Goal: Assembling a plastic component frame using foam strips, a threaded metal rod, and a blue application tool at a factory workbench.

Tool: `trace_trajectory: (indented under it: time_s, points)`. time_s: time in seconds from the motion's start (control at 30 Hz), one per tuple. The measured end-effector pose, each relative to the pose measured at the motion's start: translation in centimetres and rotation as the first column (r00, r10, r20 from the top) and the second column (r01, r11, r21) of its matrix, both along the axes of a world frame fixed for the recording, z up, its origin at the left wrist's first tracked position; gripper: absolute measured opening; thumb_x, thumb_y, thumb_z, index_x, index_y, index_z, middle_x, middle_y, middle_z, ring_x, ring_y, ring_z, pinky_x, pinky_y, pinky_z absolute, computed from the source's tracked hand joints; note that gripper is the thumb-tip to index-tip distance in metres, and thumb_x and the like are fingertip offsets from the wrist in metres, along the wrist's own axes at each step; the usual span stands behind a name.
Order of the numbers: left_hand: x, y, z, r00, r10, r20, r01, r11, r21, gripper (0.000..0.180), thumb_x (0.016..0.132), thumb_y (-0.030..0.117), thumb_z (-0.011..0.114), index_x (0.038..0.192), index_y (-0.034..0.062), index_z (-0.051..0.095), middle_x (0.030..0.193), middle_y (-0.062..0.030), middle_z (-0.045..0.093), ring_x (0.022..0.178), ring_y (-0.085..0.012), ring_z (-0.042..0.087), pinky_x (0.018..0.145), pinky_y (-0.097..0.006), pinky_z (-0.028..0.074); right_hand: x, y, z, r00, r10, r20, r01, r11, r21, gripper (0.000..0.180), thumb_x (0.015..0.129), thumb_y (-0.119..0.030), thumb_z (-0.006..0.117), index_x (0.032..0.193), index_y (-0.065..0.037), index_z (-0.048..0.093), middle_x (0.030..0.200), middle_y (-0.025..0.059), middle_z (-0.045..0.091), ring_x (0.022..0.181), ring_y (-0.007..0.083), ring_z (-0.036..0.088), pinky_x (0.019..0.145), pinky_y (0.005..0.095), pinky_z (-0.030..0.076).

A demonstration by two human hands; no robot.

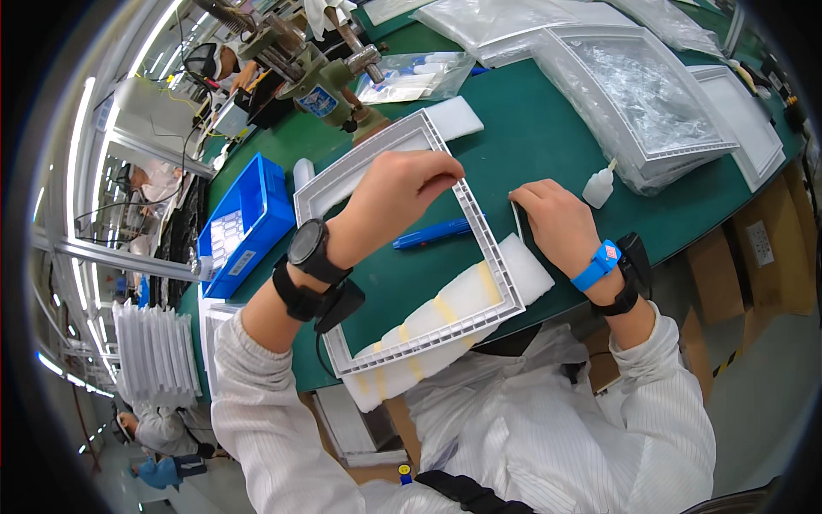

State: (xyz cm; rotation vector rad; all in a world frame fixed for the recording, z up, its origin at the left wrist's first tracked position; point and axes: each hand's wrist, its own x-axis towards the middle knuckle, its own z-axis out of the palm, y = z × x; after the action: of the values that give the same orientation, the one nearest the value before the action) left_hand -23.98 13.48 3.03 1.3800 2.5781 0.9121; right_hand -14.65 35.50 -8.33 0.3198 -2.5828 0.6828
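A white rectangular plastic frame (490, 248) with a ribbed rim lies tilted on the green table, propped on white foam pads (445, 313) with yellow tape bands. My left hand (394, 201) reaches over it, its fingers pinched at the frame's right side; whatever they grip is hidden. To the right of the frame, my right hand (555, 224) is closed, fingertips down, on a thin pale strip (519, 218) beside a foam pad's end. Inside the frame's opening, a blue marker pen (435, 233) rests on the table. A white dropper bottle (598, 187) stands right of my right hand.
A blue parts bin (248, 224) sits at the left, near a green bench press (321, 86). At the back right is a plastic-wrapped white frame (634, 103), with a white panel (743, 120) beside it. Cardboard boxes (741, 257) stand below the table's right edge.
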Motion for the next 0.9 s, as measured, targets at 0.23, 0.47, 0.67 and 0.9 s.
trace_trajectory:
  time_s: [0.23, 0.47, 0.67, 0.9]
  points:
    - [-2.5, 0.7, -0.8, 0.960, -0.272, -0.067, 0.265, 0.959, -0.099, 0.012, 0.082, 0.001, 0.072, 0.094, 0.0043, 0.072, 0.097, -0.0057, 0.066, 0.088, -0.0218, 0.065, 0.076, -0.031, 0.053, -0.1, 0.5, -0.3, 0.999, 0.020, -0.045, -0.021, 1.000, -0.020, 0.020, 0.080, -0.003, 0.060, 0.099, -0.006, 0.067, 0.097, 0.0066, 0.068, 0.098, 0.0252, 0.063, 0.078, 0.0359, 0.054]
    - [-3.6, 0.3, -2.1, 0.960, -0.279, 0.013, 0.279, 0.960, -0.033, 0.012, 0.081, 0.000, 0.073, 0.092, 0.0055, 0.074, 0.098, -0.0048, 0.065, 0.088, -0.0196, 0.064, 0.076, -0.030, 0.053, -0.1, 0.3, -0.2, 0.999, 0.007, -0.046, -0.010, 0.998, -0.056, 0.018, 0.079, -0.003, 0.062, 0.096, -0.006, 0.067, 0.097, 0.0072, 0.069, 0.097, 0.0256, 0.064, 0.079, 0.0362, 0.054]
    - [-3.7, 0.1, -2.7, 0.966, -0.246, 0.080, 0.247, 0.969, -0.007, 0.015, 0.082, 0.000, 0.073, 0.095, 0.0065, 0.076, 0.101, -0.0048, 0.066, 0.090, -0.0188, 0.065, 0.079, -0.029, 0.054, 0.1, 0.2, -0.1, 0.999, -0.010, -0.048, 0.007, 0.998, -0.061, 0.016, 0.080, -0.002, 0.062, 0.094, -0.006, 0.068, 0.096, 0.0061, 0.069, 0.095, 0.0252, 0.064, 0.078, 0.0360, 0.054]
    - [-4.2, 0.0, -3.2, 0.936, -0.339, -0.094, 0.339, 0.941, -0.019, 0.021, 0.082, 0.000, 0.071, 0.101, 0.0099, 0.076, 0.112, -0.0061, 0.067, 0.097, -0.0227, 0.065, 0.082, -0.032, 0.055, -0.2, 0.5, 0.1, 0.999, -0.033, -0.028, 0.031, 0.996, -0.088, 0.014, 0.081, -0.003, 0.064, 0.094, -0.008, 0.068, 0.094, 0.0044, 0.069, 0.093, 0.0251, 0.065, 0.076, 0.0365, 0.055]
